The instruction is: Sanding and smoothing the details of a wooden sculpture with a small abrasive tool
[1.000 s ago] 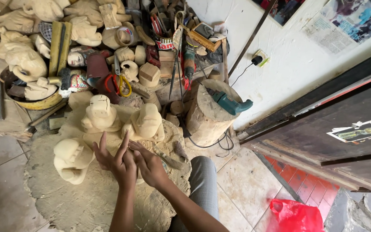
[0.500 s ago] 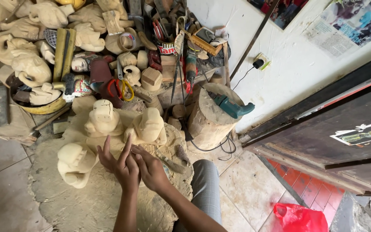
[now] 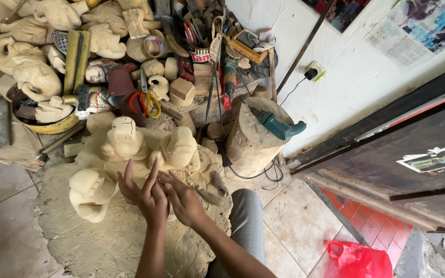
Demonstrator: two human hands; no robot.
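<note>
Head view shows the left hand [image 3: 148, 198] and the right hand [image 3: 184, 201] pressed side by side, touching, above a pale unfinished wood carving [image 3: 130, 154] that sits on a sawdust-covered mat [image 3: 93, 242] on the floor. Left fingers [image 3: 127, 177] are spread and raised, holding nothing; right fingers [image 3: 168, 177] are loosely curled against the left palm. Just beyond the mat's far right edge stands a log stump [image 3: 248, 146] with a teal power drill [image 3: 279, 126] lying on top.

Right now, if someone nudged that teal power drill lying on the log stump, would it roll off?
Probably not: the drill lies flat on its side, handle splayed, on the stump. It looks dense and rigid. Its cord, hanging down, might tug.
</note>
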